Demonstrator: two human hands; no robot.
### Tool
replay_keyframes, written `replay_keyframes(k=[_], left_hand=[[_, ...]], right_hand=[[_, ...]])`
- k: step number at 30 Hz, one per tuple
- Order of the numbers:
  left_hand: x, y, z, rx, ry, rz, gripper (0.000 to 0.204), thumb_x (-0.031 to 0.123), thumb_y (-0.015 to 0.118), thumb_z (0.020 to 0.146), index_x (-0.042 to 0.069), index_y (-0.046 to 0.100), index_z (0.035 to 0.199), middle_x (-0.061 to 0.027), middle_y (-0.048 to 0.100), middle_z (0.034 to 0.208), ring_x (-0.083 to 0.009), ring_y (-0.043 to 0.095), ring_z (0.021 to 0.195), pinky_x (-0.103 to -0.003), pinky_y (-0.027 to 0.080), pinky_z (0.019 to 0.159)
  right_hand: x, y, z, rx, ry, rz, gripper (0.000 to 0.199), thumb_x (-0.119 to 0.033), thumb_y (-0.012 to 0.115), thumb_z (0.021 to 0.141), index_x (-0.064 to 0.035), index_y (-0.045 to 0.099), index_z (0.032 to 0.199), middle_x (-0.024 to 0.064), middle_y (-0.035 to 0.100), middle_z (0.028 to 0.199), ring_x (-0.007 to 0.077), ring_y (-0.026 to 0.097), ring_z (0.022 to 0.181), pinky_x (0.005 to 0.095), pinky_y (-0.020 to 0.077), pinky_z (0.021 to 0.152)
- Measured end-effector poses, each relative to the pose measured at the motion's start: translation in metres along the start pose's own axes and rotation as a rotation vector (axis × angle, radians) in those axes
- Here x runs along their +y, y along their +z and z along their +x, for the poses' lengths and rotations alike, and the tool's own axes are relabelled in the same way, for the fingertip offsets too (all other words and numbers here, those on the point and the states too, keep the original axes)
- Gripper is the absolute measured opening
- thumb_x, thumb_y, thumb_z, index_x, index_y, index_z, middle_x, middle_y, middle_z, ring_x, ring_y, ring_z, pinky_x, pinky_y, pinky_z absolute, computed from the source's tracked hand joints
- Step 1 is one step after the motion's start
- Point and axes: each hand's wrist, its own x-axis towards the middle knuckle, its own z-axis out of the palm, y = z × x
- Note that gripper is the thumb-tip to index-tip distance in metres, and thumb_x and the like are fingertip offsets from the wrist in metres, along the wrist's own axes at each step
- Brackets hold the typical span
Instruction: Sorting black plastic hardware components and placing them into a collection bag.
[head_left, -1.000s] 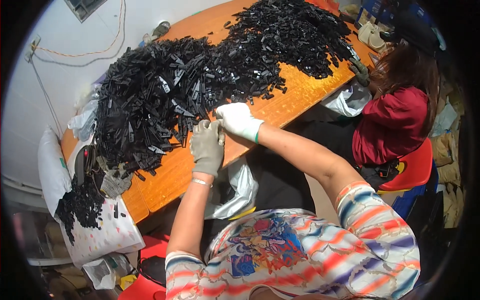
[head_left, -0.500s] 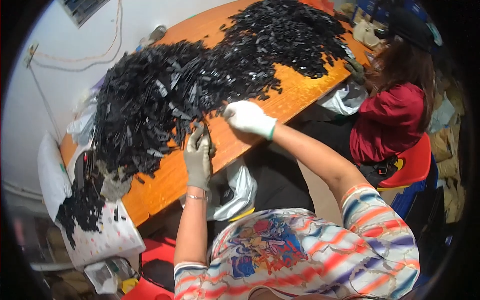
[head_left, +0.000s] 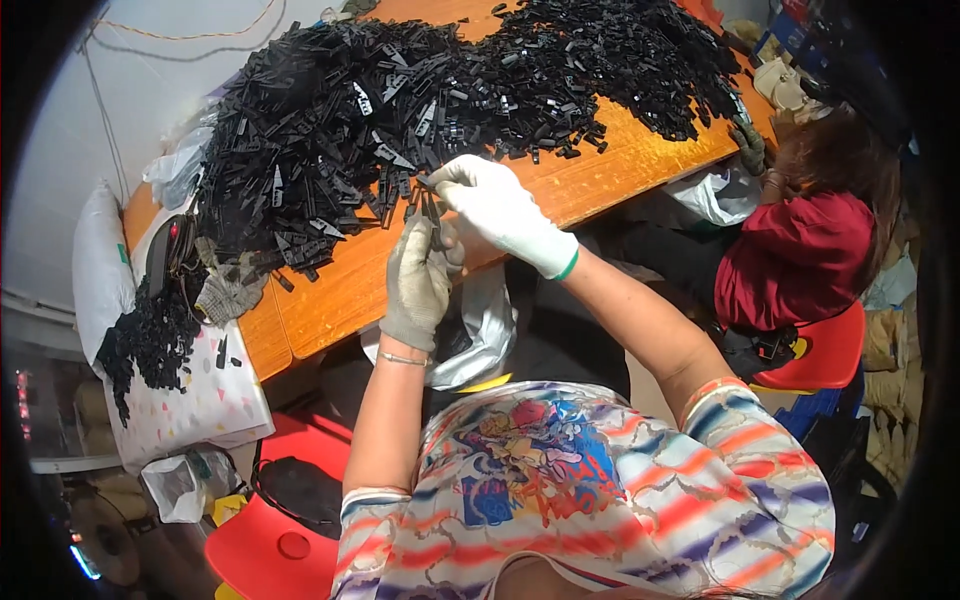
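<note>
A wide heap of small black plastic parts (head_left: 330,130) covers the far side of the orange wooden table (head_left: 330,310). My left hand (head_left: 418,275), in a greyish knitted glove, is closed around a few slim black plastic pieces (head_left: 432,208) that stick up past its fingers. Just to the right and beyond, my right hand (head_left: 490,205) wears a white glove with a green cuff. Its thumb and forefinger pinch together at a small dark piece (head_left: 424,181) by the heap's near edge. Both hands are above the table's near edge, almost touching.
On the right, a person in a dark red shirt (head_left: 800,250) sits at the same table by a white plastic bag (head_left: 715,195). A grey glove (head_left: 230,290) lies at the left end, beside a smaller pile of black parts (head_left: 150,345). A red chair (head_left: 280,530) stands lower left.
The view has shifted, so the table sits higher in it. My right hand has come closer to my left, its fingers now above the pieces in the left hand.
</note>
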Motion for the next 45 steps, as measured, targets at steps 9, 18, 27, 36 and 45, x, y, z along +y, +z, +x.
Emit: replay_keyframes(k=[9,18,27,36,45], left_hand=[[-0.006,0.008,0.002,0.124,0.117,0.123,0.025,0.029,0.049,0.1,0.006,0.054,0.107,0.0023,0.051,0.077,-0.0035,0.047,0.062,-0.017,0.043,0.055],[-0.008,0.008,0.002,0.138,0.172,0.203,0.021,0.023,0.044,0.102,0.004,0.053,0.106,0.0017,0.052,0.071,-0.0029,0.045,0.055,-0.016,0.037,0.047],[-0.011,0.008,0.002,0.222,0.181,0.484,0.023,0.025,0.045,0.102,0.004,0.055,0.107,0.0036,0.049,0.066,-0.0031,0.042,0.052,-0.019,0.035,0.045],[-0.03,-0.005,0.014,0.399,0.129,0.497,0.028,0.024,0.045,0.099,0.004,0.056,0.082,0.0022,0.043,0.063,-0.0063,0.038,0.048,-0.024,0.03,0.042],[-0.018,0.009,0.031,0.416,-0.024,0.417,0.029,0.025,0.045,0.097,0.007,0.053,0.075,0.0048,0.038,0.053,-0.0065,0.034,0.041,-0.025,0.026,0.038]], right_hand=[[0.011,0.009,0.001,0.049,-0.048,-0.101,0.026,-0.017,0.058,0.089,0.0005,0.065,0.107,0.0087,0.068,0.092,0.0123,0.065,0.083,0.0275,0.0517,0.075],[0.003,0.009,-0.009,0.059,-0.092,-0.08,0.027,-0.017,0.059,0.089,0.0013,0.064,0.109,0.0105,0.068,0.094,0.013,0.065,0.084,0.0269,0.0514,0.076],[0.015,0.005,-0.002,-0.065,-0.232,-0.556,0.024,-0.02,0.053,0.084,-0.0058,0.063,0.101,0.0162,0.065,0.092,0.0358,0.063,0.09,0.0426,0.0492,0.08],[0.03,0.014,-0.001,-0.182,-0.316,-0.792,0.014,-0.019,0.055,0.081,-0.0051,0.056,0.084,0.0217,0.062,0.071,0.0423,0.062,0.069,0.0512,0.0485,0.062],[0.039,0.011,0.003,-0.063,-0.186,-0.714,0.019,-0.023,0.051,0.084,-0.0073,0.058,0.091,0.0203,0.064,0.078,0.0407,0.063,0.077,0.0511,0.0485,0.069]])
